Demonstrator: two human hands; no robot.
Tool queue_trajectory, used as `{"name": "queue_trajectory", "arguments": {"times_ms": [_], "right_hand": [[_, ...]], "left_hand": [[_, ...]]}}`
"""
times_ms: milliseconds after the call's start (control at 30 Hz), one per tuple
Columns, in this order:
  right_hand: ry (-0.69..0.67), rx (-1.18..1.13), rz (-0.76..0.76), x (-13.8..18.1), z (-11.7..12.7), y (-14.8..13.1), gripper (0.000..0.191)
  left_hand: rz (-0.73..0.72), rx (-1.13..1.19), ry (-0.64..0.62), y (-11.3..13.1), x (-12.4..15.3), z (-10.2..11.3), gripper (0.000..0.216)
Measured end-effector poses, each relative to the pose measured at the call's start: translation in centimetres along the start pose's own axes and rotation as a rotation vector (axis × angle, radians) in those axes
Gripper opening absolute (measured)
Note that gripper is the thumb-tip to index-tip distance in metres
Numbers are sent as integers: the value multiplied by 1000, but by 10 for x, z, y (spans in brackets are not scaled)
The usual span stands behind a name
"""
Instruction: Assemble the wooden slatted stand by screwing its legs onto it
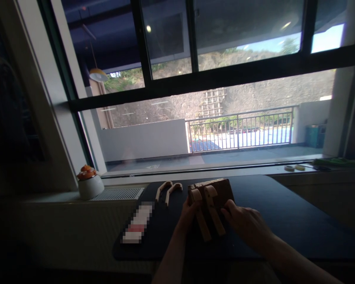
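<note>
A dark brown wooden block (225,191) with a pale, rough top edge is held tilted above the near part of the table. Two lighter curved wooden pieces, a left one (203,225) and a right one (216,217), lie against its face with hooked ends up and straight ends hanging below. My left hand (187,217) is closed around the block's left side, thumb by the left curved piece. My right hand (244,219) has curled fingers pinched at the block's right edge; its fingertips are partly hidden. Two similar curved pieces (163,192) (173,192) lie on the table, left of the block.
The dark table (263,205) stands against the window sill (213,169). A pixelated flat item (137,223) lies on its left side. A white pot with an orange top (90,185) sits by a vent grille (118,193). Tape rolls (294,168) rest on the sill at right.
</note>
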State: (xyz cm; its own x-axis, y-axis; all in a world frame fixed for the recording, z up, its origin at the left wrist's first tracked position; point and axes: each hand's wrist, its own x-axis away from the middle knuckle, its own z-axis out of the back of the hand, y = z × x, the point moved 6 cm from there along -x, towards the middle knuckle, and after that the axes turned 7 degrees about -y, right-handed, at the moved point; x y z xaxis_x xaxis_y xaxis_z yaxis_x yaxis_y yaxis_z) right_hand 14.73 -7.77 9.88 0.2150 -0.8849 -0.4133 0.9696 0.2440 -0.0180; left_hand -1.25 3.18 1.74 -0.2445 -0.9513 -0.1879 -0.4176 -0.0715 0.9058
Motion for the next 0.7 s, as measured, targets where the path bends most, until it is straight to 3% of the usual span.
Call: {"name": "queue_trajectory", "arguments": {"times_ms": [100,167,367,433,533,700], "right_hand": [[-47,-37,39,2,6,-2,6],[-44,-44,115,3,13,-6,22],[151,264,424,10,27,-24,32],[171,287,460,12,24,-25,32],[142,224,394,11,17,-21,23],[22,117,103,6,1,-5,12]], "left_hand": [[-16,-5,-25,1,-1,0,56],[-21,-18,-50,1,-1,0,55],[5,-48,-3,-1,-2,2,59],[3,-39,-4,0,-1,1,58],[-14,-32,-16,3,0,-1,56],[-8,-15,-22,3,-1,-1,58]]}}
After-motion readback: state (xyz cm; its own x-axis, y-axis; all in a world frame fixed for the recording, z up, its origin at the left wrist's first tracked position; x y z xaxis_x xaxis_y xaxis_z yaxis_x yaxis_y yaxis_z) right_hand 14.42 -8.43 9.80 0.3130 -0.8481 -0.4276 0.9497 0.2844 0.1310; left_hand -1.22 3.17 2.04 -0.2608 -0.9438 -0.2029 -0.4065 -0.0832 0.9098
